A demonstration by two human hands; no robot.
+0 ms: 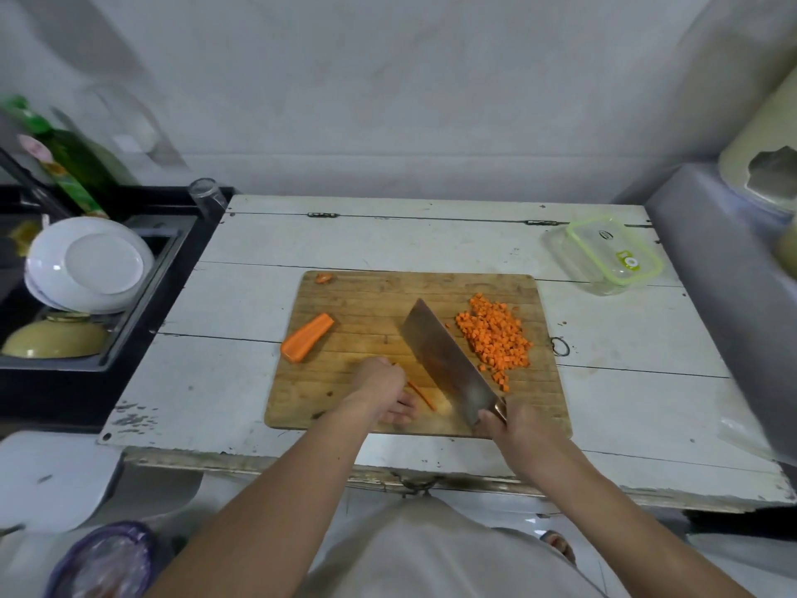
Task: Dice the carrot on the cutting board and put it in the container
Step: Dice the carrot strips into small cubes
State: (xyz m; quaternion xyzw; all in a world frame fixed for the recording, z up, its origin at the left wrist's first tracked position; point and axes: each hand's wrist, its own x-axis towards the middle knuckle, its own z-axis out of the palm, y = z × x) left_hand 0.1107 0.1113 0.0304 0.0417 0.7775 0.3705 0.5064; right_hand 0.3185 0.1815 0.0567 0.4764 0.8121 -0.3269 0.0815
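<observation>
Right hand (513, 429) gripping cleaver (448, 364), left hand (388, 392) curled on carrot strips (420, 394), cutting board (345, 403), chipped white table (241, 304), grey wall (388, 101)

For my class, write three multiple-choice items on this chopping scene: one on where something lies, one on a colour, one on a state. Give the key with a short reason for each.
1. Where is the pile of diced carrot?
A. in the container
B. on the cutting board, right of the cleaver
C. on the white plates

2. What colour is the rim of the container lid?
A. red
B. black
C. light green

3. What is the state of the large carrot piece?
A. uncut, lying on the board's left
B. being sliced under the blade
C. held in the left hand

Key: 1 B, the cubes sit on the cutting board beside the cleaver. 2 C, a green band edges the clear lid. 3 A, it lies apart from the left hand and the right hand, which grips the cleaver.
</observation>
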